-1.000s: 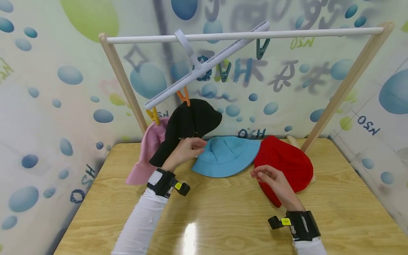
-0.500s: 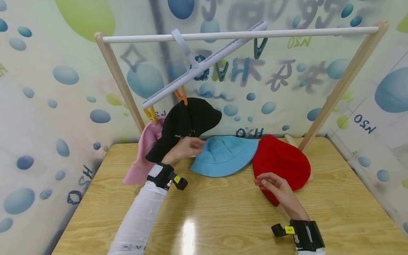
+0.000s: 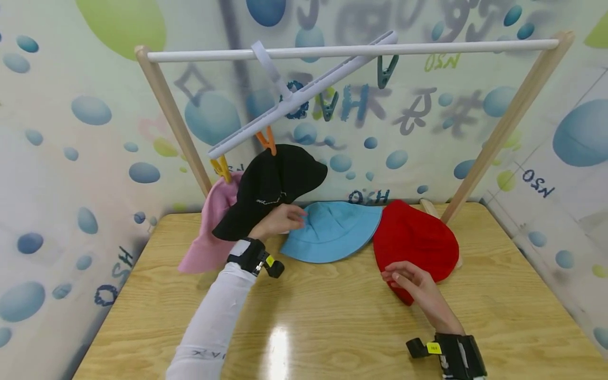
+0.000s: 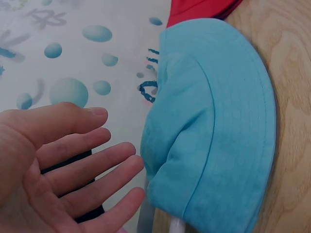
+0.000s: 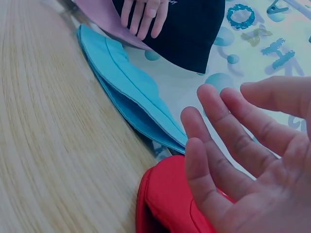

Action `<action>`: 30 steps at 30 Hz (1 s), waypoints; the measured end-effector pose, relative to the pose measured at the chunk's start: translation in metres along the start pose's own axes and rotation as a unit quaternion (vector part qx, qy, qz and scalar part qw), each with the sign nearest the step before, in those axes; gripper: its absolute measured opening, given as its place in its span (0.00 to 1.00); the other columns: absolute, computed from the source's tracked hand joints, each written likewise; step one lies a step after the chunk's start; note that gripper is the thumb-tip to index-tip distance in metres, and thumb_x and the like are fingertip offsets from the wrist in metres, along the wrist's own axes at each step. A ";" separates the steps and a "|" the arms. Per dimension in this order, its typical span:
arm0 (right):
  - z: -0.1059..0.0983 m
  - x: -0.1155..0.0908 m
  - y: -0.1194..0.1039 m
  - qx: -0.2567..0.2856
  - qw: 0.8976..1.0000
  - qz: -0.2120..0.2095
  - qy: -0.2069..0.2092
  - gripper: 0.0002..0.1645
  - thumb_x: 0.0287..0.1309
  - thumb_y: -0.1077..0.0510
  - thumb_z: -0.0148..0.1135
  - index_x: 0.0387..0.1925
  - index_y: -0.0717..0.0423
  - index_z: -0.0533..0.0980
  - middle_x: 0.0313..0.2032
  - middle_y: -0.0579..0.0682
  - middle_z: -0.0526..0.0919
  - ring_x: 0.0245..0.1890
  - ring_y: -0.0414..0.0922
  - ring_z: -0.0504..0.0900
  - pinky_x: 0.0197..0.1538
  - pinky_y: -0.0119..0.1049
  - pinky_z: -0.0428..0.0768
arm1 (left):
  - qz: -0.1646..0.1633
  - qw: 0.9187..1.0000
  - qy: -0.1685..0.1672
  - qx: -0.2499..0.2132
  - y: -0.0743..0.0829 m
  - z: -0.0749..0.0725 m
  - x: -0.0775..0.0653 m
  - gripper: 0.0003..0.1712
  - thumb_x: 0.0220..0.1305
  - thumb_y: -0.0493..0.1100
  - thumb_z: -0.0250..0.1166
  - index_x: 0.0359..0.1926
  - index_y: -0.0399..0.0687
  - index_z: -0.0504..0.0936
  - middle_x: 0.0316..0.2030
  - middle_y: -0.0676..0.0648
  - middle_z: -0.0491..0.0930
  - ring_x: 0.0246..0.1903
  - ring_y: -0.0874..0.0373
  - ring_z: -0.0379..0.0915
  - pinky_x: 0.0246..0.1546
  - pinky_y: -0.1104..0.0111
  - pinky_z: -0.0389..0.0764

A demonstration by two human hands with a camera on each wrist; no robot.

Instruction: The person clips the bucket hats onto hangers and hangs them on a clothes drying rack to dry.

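Observation:
A black bucket hat [image 3: 266, 192] hangs from an orange clip [image 3: 267, 140] on a tilted white hanger [image 3: 304, 95]. Behind it a pink hat [image 3: 209, 232] hangs from a yellow clip [image 3: 221, 169]. My left hand [image 3: 281, 219] is in front of the black hat's lower part, beside the light blue bucket hat [image 3: 332, 232]; in the left wrist view its fingers [image 4: 104, 158] are extended and hold nothing. My right hand [image 3: 418, 285] hovers by the front of the red hat [image 3: 415, 243]; its relaxed fingers [image 5: 228, 124] hold nothing in the right wrist view.
The hanger hooks over a white rail [image 3: 351, 51] between wooden posts [image 3: 508, 126]. Two dark green clips [image 3: 387, 71] hang on the hanger's raised right end. A wooden table [image 3: 328, 322] lies below, and a patterned backdrop [image 3: 380, 111] stands close behind.
My right hand has drawn slightly back toward me and to the right relative to the red hat. The black hat has turned a little, showing more white lettering. The view has shifted slightly.

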State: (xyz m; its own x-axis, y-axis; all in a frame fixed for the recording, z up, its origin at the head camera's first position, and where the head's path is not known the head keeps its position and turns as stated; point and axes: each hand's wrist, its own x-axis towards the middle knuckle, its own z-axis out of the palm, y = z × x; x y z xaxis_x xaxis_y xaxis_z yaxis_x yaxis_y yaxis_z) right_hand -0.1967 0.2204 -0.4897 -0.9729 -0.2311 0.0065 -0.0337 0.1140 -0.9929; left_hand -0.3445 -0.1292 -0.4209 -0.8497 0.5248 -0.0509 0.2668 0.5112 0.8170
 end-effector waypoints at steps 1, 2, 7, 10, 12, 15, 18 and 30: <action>0.000 0.000 0.000 -0.001 1.000 -0.003 -0.001 0.23 0.70 0.57 0.53 0.57 0.73 0.67 0.50 0.64 0.79 0.47 0.45 0.80 0.51 0.33 0.76 | 0.003 1.000 -0.004 -0.002 0.000 0.001 0.002 0.20 0.65 0.33 0.60 0.56 0.27 0.74 0.48 0.35 0.80 0.47 0.47 0.77 0.48 0.61 0.76; 0.000 0.000 0.000 -0.001 1.000 -0.006 -0.002 0.23 0.70 0.58 0.52 0.57 0.73 0.67 0.50 0.63 0.79 0.47 0.45 0.80 0.51 0.33 0.77 | 0.005 1.000 -0.008 -0.003 -0.001 0.002 0.004 0.19 0.65 0.33 0.60 0.55 0.27 0.75 0.47 0.35 0.80 0.47 0.47 0.77 0.48 0.61 0.76; 0.000 0.001 0.001 -0.006 0.999 -0.032 -0.010 0.21 0.71 0.59 0.51 0.56 0.75 0.67 0.49 0.64 0.79 0.47 0.46 0.81 0.49 0.32 0.77 | 0.011 1.000 -0.016 0.014 -0.004 0.005 0.012 0.18 0.63 0.32 0.61 0.53 0.25 0.76 0.42 0.37 0.83 0.44 0.49 0.79 0.47 0.64 0.76; -0.001 0.001 0.002 -0.004 0.999 -0.039 -0.012 0.21 0.71 0.60 0.50 0.55 0.75 0.67 0.48 0.65 0.79 0.46 0.47 0.81 0.49 0.31 0.77 | 0.006 1.000 -0.020 0.019 -0.008 0.004 0.015 0.18 0.63 0.32 0.62 0.52 0.25 0.76 0.42 0.38 0.83 0.42 0.51 0.78 0.44 0.65 0.76; -0.001 0.001 0.003 -0.003 0.999 -0.038 -0.014 0.21 0.71 0.60 0.51 0.55 0.75 0.67 0.48 0.64 0.79 0.46 0.46 0.81 0.50 0.31 0.77 | 0.001 1.000 -0.022 0.018 -0.011 0.003 0.017 0.18 0.63 0.32 0.62 0.52 0.26 0.76 0.42 0.38 0.83 0.41 0.51 0.77 0.43 0.66 0.75; 0.000 0.002 0.004 0.000 0.999 -0.032 -0.014 0.21 0.70 0.60 0.52 0.55 0.74 0.68 0.48 0.63 0.80 0.46 0.46 0.81 0.50 0.32 0.77 | -0.010 0.999 -0.025 0.019 -0.011 0.002 0.019 0.18 0.63 0.33 0.62 0.53 0.26 0.76 0.44 0.37 0.82 0.42 0.51 0.76 0.44 0.65 0.75; 0.001 0.003 0.006 -0.002 1.000 -0.025 -0.014 0.20 0.70 0.60 0.52 0.55 0.72 0.69 0.48 0.61 0.80 0.46 0.46 0.81 0.51 0.33 0.77 | -0.019 0.999 -0.024 0.029 -0.012 0.001 0.020 0.18 0.63 0.33 0.62 0.53 0.26 0.76 0.46 0.37 0.81 0.43 0.49 0.76 0.45 0.64 0.76; 0.005 0.005 0.007 -0.008 1.000 0.023 -0.019 0.21 0.69 0.59 0.53 0.57 0.70 0.68 0.50 0.63 0.79 0.48 0.50 0.79 0.52 0.33 0.75 | -0.102 0.994 0.016 0.019 -0.016 0.003 0.026 0.21 0.69 0.37 0.56 0.58 0.29 0.72 0.57 0.34 0.72 0.54 0.43 0.70 0.55 0.58 0.71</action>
State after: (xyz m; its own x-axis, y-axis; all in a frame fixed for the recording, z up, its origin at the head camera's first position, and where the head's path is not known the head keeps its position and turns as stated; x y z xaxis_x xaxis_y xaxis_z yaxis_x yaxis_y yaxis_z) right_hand -0.2005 0.2150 -0.4972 -0.9640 -0.2624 -0.0436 0.0064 0.1407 -0.9900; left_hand -0.3692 -0.1216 -0.4369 -0.9021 0.3851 -0.1950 0.1029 0.6306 0.7693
